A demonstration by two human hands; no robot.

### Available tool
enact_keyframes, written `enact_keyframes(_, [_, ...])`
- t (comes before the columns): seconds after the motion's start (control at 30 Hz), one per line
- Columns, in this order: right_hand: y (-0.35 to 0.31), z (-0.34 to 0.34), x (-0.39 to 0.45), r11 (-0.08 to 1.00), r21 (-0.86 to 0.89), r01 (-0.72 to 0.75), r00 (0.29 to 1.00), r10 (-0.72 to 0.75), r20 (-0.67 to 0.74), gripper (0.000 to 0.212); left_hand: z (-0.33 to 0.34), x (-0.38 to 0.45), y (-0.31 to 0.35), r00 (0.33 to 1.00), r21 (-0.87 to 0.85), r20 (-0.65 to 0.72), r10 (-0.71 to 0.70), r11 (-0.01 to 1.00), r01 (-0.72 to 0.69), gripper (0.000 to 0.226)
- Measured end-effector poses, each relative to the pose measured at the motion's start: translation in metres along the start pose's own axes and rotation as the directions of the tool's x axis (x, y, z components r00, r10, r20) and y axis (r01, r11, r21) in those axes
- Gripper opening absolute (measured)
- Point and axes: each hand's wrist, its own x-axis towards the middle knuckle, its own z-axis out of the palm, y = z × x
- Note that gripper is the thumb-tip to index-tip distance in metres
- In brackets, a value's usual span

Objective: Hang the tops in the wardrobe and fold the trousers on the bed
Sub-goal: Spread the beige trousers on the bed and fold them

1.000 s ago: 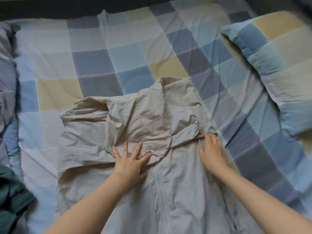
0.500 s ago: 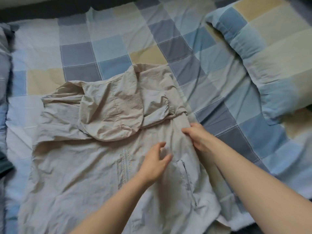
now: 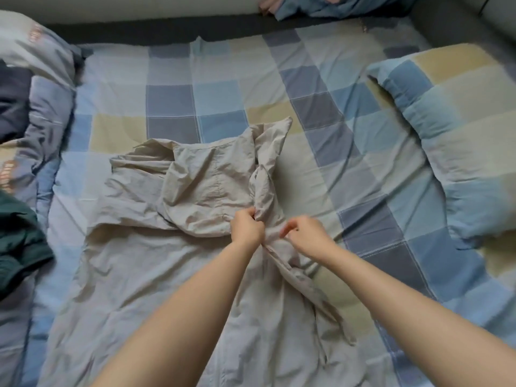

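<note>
Beige jacket (image 3: 156, 275) lay spread across the middle of the bed (image 3: 349, 169), on the checked sheet, hood folded down over the chest, front zip showing near the bottom edge of view. Bed was the biggest thing in view; everything else sits relative to the jacket. Checked pillow (image 3: 458, 141) was well right of the jacket, not touching it. Rumpled patterned duvet (image 3: 36, 113) ran along the bed's left side, left of the jacket. Dark green garment (image 3: 19, 247) lay at the left edge, just beside the jacket's left hem; a dark navy item (image 3: 12, 107) sat on the duvet above it. Blue and pink fabric (image 3: 335, 7) was bunched past the far edge of the bed, beyond the jacket. Left hand (image 3: 247, 229) was curled, gripping a bunched fold of jacket fabric by the hood's right edge. Right hand (image 3: 303, 234) was just beside it, fingers curled, pinching the jacket's right side.
</note>
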Motion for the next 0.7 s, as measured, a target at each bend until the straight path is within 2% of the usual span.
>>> enact_keyframes(0.07, [-0.007, -0.014, 0.038, 0.985, 0.127, -0.117, 0.977, 0.137, -0.161, 0.02, 0.001, 0.007, -0.008, 0.998, 0.007, 0.002, 0.069, 0.998, -0.069, 0.018])
enact_keyframes(0.1, [-0.013, -0.019, 0.057, 0.976, 0.166, -0.138, 0.963, 0.172, -0.206, 0.024, 0.002, 0.004, -0.008, 0.993, 0.016, -0.003, 0.12, 0.993, -0.12, 0.02])
enact_keyframes(0.2, [-0.048, -0.02, 0.114, 0.926, 0.314, -0.211, 0.931, 0.288, -0.224, 0.067, 0.0, 0.004, -0.016, 0.97, -0.026, -0.002, 0.244, 0.969, -0.244, 0.014])
enact_keyframes(0.27, [-0.06, -0.026, 0.142, 0.887, 0.399, -0.232, 0.902, 0.35, -0.253, 0.079, -0.002, -0.002, -0.02, 0.959, -0.088, 0.055, 0.28, 0.958, -0.274, 0.016])
enact_keyframes(0.4, [-0.085, -0.026, 0.185, 0.799, 0.565, -0.205, 0.827, 0.45, -0.336, 0.058, -0.042, 0.001, -0.041, 0.944, -0.282, 0.177, 0.279, 0.933, -0.223, 0.014])
enact_keyframes(0.47, [-0.122, -0.01, 0.185, 0.78, 0.623, -0.058, 0.815, 0.398, -0.421, 0.051, -0.078, -0.001, -0.054, 0.956, -0.381, 0.185, 0.228, 0.913, -0.144, 0.013])
enact_keyframes(0.57, [-0.185, 0.025, 0.177, 0.77, 0.598, 0.221, 0.839, 0.163, -0.52, 0.044, -0.135, -0.002, -0.081, 0.976, -0.469, 0.18, 0.12, 0.883, -0.022, 0.021])
enact_keyframes(0.63, [-0.223, 0.051, 0.176, 0.736, 0.597, 0.318, 0.857, 0.047, -0.514, 0.046, -0.174, -0.002, -0.104, 0.989, -0.495, 0.14, 0.039, 0.868, 0.036, 0.018])
enact_keyframes(0.7, [-0.256, 0.072, 0.177, 0.726, 0.592, 0.35, 0.865, -0.009, -0.501, 0.044, -0.205, 0.004, -0.125, 0.997, -0.528, 0.056, -0.053, 0.846, 0.075, 0.018])
